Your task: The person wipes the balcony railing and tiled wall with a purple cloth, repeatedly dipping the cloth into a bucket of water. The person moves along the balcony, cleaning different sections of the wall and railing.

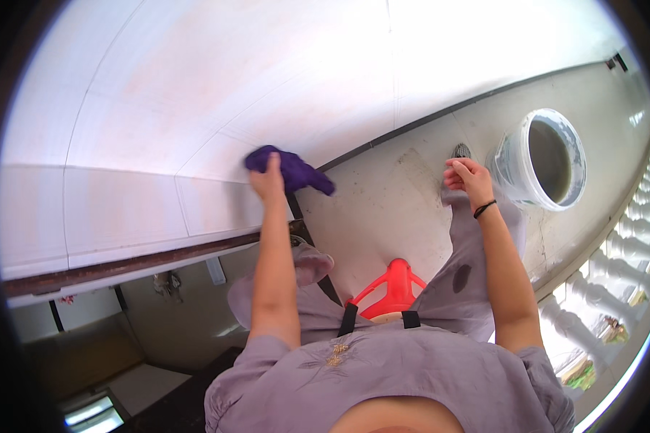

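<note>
A bunched purple cloth [298,172] is in my left hand [268,178], pressed to the lower part of the pale tiled wall [206,119] near its corner. One end of the cloth hangs loose to the right. My right hand [470,181], with a black band at the wrist, hovers over my right knee and holds nothing that I can see; its fingers are loosely curled. Just right of that hand stands a white plastic bucket [506,157] with murky grey water [550,161] inside.
Between my legs is a red plastic stool [395,287]. A dark baseboard [428,116] runs along the wall's foot above the smudged tile floor [368,222]. A white balustrade [579,325] curves along the right. At lower left, a doorway with a dark sill [141,258] leads into a room.
</note>
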Demonstrator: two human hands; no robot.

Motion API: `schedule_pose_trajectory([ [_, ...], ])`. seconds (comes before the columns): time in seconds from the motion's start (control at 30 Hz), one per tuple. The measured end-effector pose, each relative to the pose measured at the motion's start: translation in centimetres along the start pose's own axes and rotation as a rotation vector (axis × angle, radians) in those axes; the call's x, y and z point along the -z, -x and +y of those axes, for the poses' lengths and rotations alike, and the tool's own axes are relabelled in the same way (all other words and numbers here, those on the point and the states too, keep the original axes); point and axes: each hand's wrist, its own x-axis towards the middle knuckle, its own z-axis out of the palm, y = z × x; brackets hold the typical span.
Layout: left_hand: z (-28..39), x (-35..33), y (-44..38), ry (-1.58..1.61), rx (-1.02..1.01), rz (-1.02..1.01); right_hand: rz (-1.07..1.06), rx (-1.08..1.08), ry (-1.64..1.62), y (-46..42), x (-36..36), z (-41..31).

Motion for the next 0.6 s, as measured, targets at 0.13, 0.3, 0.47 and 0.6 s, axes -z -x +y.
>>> schedule_pose_trajectory([
  [0.13, 14.6, 5.8, 0.0, 0.438, -0.419, 0.308, 0.009, 0.01, 0.039, 1.2, 0.6, 0.0],
  [0.3, 14.8, 4.5, -2.7, 0.026, -0.757, 0.694, -0.004, 0.032, 0.06, 1.2, 0.7, -0.1],
  [0.47, 0.9, -6.8, 1.9, -0.417, -0.755, 0.361, -0.008, 0.025, 0.074, 1.2, -0.1, -0.2],
  [0.6, -5.6, -11.5, 5.6, -0.504, -0.325, -0.064, -0.034, 0.016, 0.07, 1.3, -0.5, -0.1],
])
